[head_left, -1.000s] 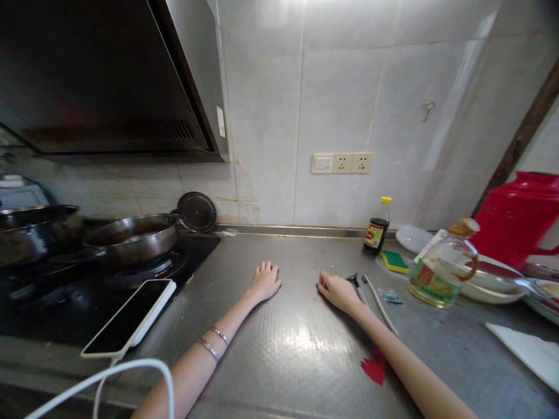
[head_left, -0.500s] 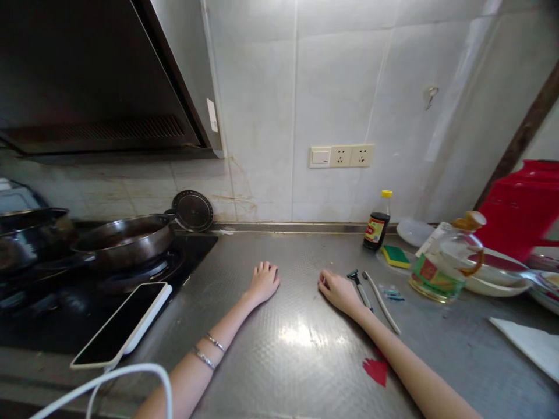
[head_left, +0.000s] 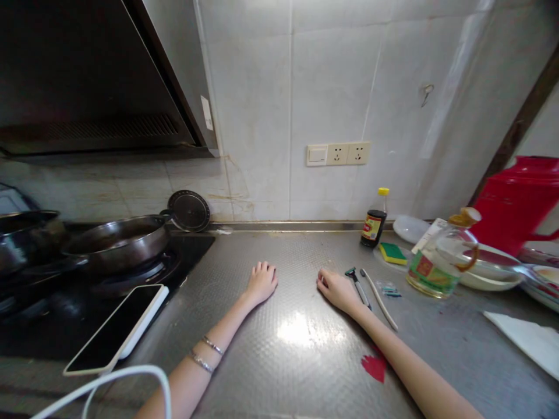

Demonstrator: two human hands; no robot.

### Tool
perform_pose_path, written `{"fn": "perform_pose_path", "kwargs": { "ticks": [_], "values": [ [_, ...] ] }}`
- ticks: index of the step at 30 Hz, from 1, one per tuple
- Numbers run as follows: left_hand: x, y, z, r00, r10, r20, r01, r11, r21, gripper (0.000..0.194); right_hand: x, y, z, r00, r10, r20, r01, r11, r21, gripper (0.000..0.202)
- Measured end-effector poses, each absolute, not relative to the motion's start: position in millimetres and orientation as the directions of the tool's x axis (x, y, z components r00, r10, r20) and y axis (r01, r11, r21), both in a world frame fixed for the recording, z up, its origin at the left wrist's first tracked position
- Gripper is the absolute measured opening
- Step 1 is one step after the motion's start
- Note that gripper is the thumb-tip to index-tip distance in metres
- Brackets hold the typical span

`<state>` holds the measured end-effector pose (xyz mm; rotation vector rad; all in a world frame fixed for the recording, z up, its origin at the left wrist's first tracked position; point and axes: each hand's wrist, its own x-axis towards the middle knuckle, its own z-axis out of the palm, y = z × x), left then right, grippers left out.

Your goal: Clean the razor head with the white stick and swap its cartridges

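My left hand (head_left: 261, 284) lies palm down on the steel counter (head_left: 297, 250), its fingers a little apart and holding nothing. On that forearm are two silver bracelets (head_left: 207, 352). My right hand (head_left: 337, 288) rests on the counter with its fingers loosely curled in, and I see nothing in them. Just right of it lies a razor (head_left: 358, 287) with a green-edged head, its handle running beside my wrist. Next to the razor is a thin, pale, curved stick with a dark end (head_left: 379, 298). Small blue-green pieces in clear wrapping (head_left: 390, 290) lie further right.
A phone (head_left: 117, 329) with a white cable lies on the left, partly over the black stove (head_left: 48, 326) with its pan (head_left: 120, 244). At back right stand a soy sauce bottle (head_left: 373, 226), a sponge (head_left: 392, 254), an oil jug (head_left: 439, 262), bowls and a red thermos (head_left: 515, 203).
The whole view has shifted slightly, so things on the counter appear a little further left. Both hands rest in the same places on the counter.
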<state>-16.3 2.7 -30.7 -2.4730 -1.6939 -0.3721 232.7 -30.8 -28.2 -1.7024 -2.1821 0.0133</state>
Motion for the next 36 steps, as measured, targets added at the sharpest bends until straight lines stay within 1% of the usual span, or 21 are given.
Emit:
{"fn": "perform_pose_path", "kwargs": {
  "ticks": [4, 7, 11, 13, 15, 17, 21, 25, 28, 30, 34, 36],
  "values": [
    [-16, 2, -30, 0.344, 0.899, 0.270, 0.932, -0.363, 0.021, 0.032, 228, -34, -26, -0.157, 0.948, 0.276, 0.940, 0.229, -0.252, 0.017],
    [-16, 1, -30, 0.343, 0.899, 0.271, 0.932, -0.362, 0.020, 0.032, 223, -37, -20, -0.108, 0.959, 0.264, 0.937, 0.187, -0.295, 0.019],
    [-16, -1, -29, 0.334, 0.900, 0.280, 0.935, -0.354, 0.023, 0.035, 231, -41, 2, -0.029, 0.964, 0.263, 0.936, 0.119, -0.332, 0.028],
    [-16, -2, -29, 0.336, 0.898, 0.285, 0.934, -0.357, 0.026, 0.036, 246, -45, 16, 0.045, 0.976, 0.212, 0.952, 0.022, -0.305, 0.032],
    [-16, -2, -28, 0.341, 0.896, 0.286, 0.931, -0.364, 0.030, 0.036, 265, -49, 27, 0.132, 0.984, 0.115, 0.965, -0.102, -0.242, 0.033],
    [-16, -3, -27, 0.342, 0.895, 0.285, 0.930, -0.367, 0.035, 0.035, 285, -55, 33, 0.176, 0.984, 0.043, 0.969, -0.165, -0.185, 0.031],
    [-16, -3, -27, 0.341, 0.893, 0.292, 0.929, -0.367, 0.038, 0.034, 310, -68, 30, 0.163, 0.985, -0.052, 0.978, -0.169, -0.126, 0.028],
    [-15, -3, -28, 0.339, 0.894, 0.294, 0.931, -0.364, 0.036, 0.033, 311, -80, 23, 0.135, 0.988, -0.073, 0.984, -0.142, -0.108, 0.034],
    [-16, -3, -29, 0.342, 0.891, 0.299, 0.929, -0.369, 0.037, 0.033, 307, -83, 17, 0.140, 0.986, -0.087, 0.987, -0.145, -0.063, 0.038],
    [-16, -3, -29, 0.341, 0.891, 0.300, 0.929, -0.368, 0.038, 0.033, 306, -82, 15, 0.145, 0.984, -0.106, 0.988, -0.150, -0.036, 0.038],
    [-16, -3, -28, 0.336, 0.895, 0.293, 0.930, -0.364, 0.045, 0.033, 303, -76, 12, 0.137, 0.975, -0.176, 0.989, -0.146, -0.034, 0.037],
    [-16, -2, -29, 0.335, 0.895, 0.294, 0.930, -0.364, 0.047, 0.033, 301, -75, 12, 0.137, 0.973, -0.187, 0.989, -0.144, -0.021, 0.036]
  ]
}}
